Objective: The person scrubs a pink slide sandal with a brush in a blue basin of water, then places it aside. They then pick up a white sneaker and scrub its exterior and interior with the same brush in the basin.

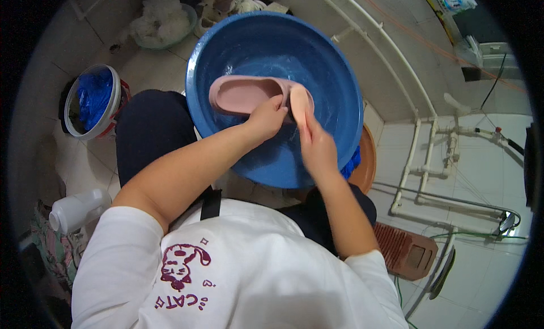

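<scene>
In the head view, the pink slipper (245, 95) lies in the blue basin (271, 169), its long axis running left to right, open heel left, covered toe right. The left hand (267, 119) pinches the edge of its opening from the near side, so most of the slipper extends left of that grip. The right hand (318, 148), closed around a pale oval tool (298, 102), is nearer the toe.

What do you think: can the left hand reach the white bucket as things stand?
Probably not directly: the left hand grips the pink slipper, and the person's bent knee lies between that hand and the white bucket.
</scene>
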The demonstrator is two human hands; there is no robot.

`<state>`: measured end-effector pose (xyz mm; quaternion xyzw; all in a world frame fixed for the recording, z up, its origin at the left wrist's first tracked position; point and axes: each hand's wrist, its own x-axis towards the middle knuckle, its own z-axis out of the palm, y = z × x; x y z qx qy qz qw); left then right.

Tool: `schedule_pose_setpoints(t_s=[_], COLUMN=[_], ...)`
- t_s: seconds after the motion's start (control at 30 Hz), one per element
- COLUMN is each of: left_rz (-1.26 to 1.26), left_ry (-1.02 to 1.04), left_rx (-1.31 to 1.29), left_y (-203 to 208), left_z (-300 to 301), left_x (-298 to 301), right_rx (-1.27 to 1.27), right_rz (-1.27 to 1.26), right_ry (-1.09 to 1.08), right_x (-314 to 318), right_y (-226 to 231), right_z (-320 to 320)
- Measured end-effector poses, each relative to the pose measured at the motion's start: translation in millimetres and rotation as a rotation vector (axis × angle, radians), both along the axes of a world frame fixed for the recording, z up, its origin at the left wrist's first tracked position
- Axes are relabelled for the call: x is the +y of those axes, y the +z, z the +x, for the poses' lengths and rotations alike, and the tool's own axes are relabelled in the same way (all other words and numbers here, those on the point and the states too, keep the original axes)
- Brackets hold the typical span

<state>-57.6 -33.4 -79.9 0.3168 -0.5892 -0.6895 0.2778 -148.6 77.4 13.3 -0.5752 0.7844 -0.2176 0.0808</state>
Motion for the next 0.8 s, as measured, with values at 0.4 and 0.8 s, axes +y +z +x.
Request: schedule_pose_setpoints(t_s=[0.4,0.8], left_rz=[0.169,0.203], left_ry=[-0.007,-0.061], left_rx=[0.097,0.090], left_y=[27,33], left_z=[12,10], left_x=[-13,-10], right_rx=[0.041,-0.117], right_rz=[0.350,-0.056], right_ry=[-0.454,-0.059], right_x=[-40,-18], right_y=[-83,-1], right_z=[-109,-18])
